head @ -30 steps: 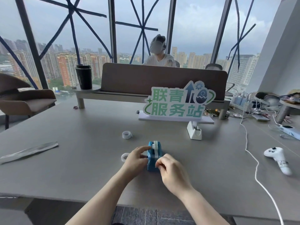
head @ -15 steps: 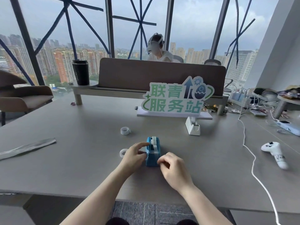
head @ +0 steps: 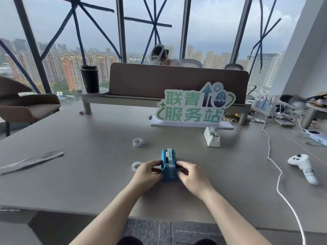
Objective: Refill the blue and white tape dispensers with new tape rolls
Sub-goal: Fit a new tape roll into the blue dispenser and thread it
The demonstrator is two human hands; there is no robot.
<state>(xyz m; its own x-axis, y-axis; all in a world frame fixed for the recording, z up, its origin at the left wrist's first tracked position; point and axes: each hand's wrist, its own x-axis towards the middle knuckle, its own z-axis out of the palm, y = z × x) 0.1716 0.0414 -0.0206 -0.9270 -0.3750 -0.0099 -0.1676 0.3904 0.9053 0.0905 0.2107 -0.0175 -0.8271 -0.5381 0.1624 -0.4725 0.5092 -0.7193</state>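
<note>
The blue tape dispenser (head: 168, 165) stands on the grey table (head: 88, 167) in front of me, with a white tape roll seated in its top. My left hand (head: 147, 174) grips its left side and my right hand (head: 192, 175) grips its right side. A single clear tape roll (head: 136, 165) lies flat just left of my left hand. A small stack of tape rolls (head: 138, 142) sits farther back. The white tape dispenser (head: 212, 137) stands to the back right, in front of the sign.
A green and white sign (head: 192, 107) stands behind the white dispenser. A white game controller (head: 303, 167) and a white cable (head: 276, 167) lie at the right. A silver wrapper strip (head: 31, 160) lies at the left. A person sits behind the brown divider (head: 177, 82); a black cup (head: 89, 78) stands on the shelf.
My right hand has moved from the near end of the blue dispenser to its right side, so both hands now clasp it. The view has shifted slightly.
</note>
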